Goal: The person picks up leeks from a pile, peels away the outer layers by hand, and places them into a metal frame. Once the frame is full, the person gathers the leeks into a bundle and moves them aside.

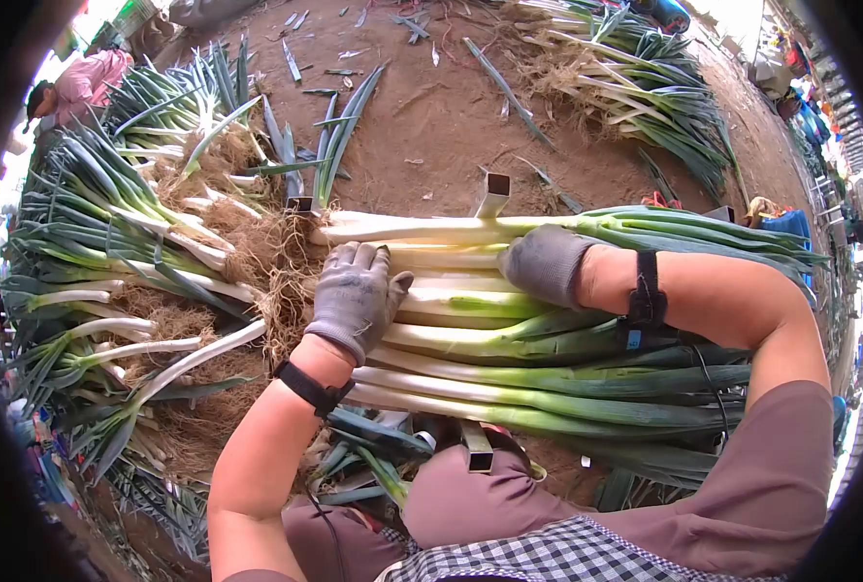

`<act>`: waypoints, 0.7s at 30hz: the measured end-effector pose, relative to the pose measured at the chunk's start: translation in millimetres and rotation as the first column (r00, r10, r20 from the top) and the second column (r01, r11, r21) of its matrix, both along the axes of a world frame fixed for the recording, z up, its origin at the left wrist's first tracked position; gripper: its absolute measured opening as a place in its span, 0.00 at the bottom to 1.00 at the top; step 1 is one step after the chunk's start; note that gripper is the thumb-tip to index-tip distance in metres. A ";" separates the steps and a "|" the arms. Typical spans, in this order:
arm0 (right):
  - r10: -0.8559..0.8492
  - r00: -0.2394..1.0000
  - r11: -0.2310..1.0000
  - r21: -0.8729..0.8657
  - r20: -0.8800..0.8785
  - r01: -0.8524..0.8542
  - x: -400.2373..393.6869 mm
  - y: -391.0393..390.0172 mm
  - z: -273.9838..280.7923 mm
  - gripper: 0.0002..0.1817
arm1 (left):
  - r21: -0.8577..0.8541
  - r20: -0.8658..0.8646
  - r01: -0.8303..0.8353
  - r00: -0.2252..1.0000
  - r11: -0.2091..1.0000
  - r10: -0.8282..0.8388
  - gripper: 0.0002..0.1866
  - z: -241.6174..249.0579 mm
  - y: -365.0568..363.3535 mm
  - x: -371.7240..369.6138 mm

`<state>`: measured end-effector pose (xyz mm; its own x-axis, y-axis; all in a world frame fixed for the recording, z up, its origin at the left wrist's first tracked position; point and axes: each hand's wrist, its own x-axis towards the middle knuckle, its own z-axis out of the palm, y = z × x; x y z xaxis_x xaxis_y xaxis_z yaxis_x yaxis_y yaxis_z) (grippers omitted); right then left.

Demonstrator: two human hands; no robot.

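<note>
Several long leeks point(470, 338) lie side by side in front of me, white root ends to the left and green leaves to the right. They rest across a metal frame point(492, 194) with square tube ends. My left hand point(357, 294), in a grey glove, lies over the white ends beside the roots, its fingers spread a little. My right hand point(546, 266), also gloved, presses on the upper leeks near mid-length. Its fingers are curled down and mostly hidden, so I cannot see whether they grip a stalk.
A big pile of leeks with tangled roots point(174, 262) covers the left side. Another heap point(635, 87) lies at the upper right. Loose leaves point(347, 131) litter the dirt ground. A person in pink point(90, 85) bends at the upper left. A blue container point(788, 228) stands at the right.
</note>
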<state>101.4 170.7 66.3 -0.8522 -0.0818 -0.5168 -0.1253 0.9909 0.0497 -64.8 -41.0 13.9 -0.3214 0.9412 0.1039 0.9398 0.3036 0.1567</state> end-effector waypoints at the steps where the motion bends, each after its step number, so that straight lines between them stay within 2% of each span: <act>1: 0.004 1.000 1.000 -0.014 -0.002 -0.004 0.2 1.4 -0.2 0.08 | -0.012 0.034 -0.011 0.999 1.000 0.012 0.22 0.4 -1.1 1.0; 6: -0.002 0.999 1.000 0.021 0.041 0.001 -7.6 0.3 -3.0 0.09 | -0.130 0.158 -0.031 0.986 0.991 0.051 0.24 -5.1 -5.5 -1.2; 7: 0.001 1.000 1.000 -0.006 -0.027 -0.001 -5.7 2.9 -13.2 0.09 | -0.163 0.175 -0.027 0.983 0.986 0.055 0.24 -1.7 -3.9 -1.9; 8: -0.003 1.000 1.000 -0.002 -0.009 0.003 -5.6 1.6 -17.4 0.09 | -0.141 0.203 -0.008 0.979 0.990 0.036 0.26 -6.7 -1.2 -5.3; 11: -0.017 1.000 1.000 0.016 0.009 0.017 -10.2 1.4 -8.2 0.09 | -0.220 0.203 0.000 0.978 0.975 0.045 0.27 -1.8 4.1 -9.6; 12: -0.015 1.000 1.000 0.009 0.020 0.015 -10.2 -1.2 -6.5 0.09 | -0.241 0.264 -0.001 0.962 0.971 0.067 0.29 4.0 3.1 -11.8; 13: -0.006 0.999 0.999 0.042 0.035 0.004 -9.0 -2.5 -7.8 0.09 | -0.142 0.298 0.042 0.955 0.989 0.002 0.27 -4.9 -0.5 -19.7; 15: -0.101 0.994 0.994 0.055 0.030 0.100 -7.7 -0.1 -21.4 0.10 | -0.106 0.431 0.158 0.897 0.982 -0.098 0.23 2.3 -12.7 -34.9; 16: -0.124 0.992 0.992 0.022 0.014 0.124 -6.4 4.0 -28.9 0.11 | -0.109 0.549 0.145 0.833 0.983 -0.062 0.21 16.7 -23.2 -38.2; 17: -0.122 0.991 0.991 0.054 0.062 0.119 -11.6 -4.0 -12.7 0.11 | -0.108 0.665 0.144 0.746 0.984 -0.036 0.19 42.8 -38.4 -33.8; 18: -0.092 0.995 0.994 0.063 0.029 0.090 -9.7 -4.6 -19.3 0.11 | -0.142 0.712 0.043 0.699 0.989 0.072 0.17 88.3 -59.8 -24.0; 19: -0.086 0.996 0.992 0.095 -0.021 0.088 -7.2 0.9 -21.5 0.12 | -0.041 0.660 0.108 0.749 0.993 -0.054 0.16 114.2 -83.6 -28.5; 20: -0.080 0.996 0.993 0.079 -0.036 0.083 -5.8 2.1 -20.4 0.12 | 0.031 0.659 0.090 0.747 0.995 -0.088 0.16 145.9 -111.4 -27.4; 21: -0.077 0.996 0.995 0.064 -0.054 0.081 -4.8 2.6 -18.4 0.12 | 0.009 0.612 0.018 0.791 1.000 -0.019 0.16 175.6 -141.4 -26.5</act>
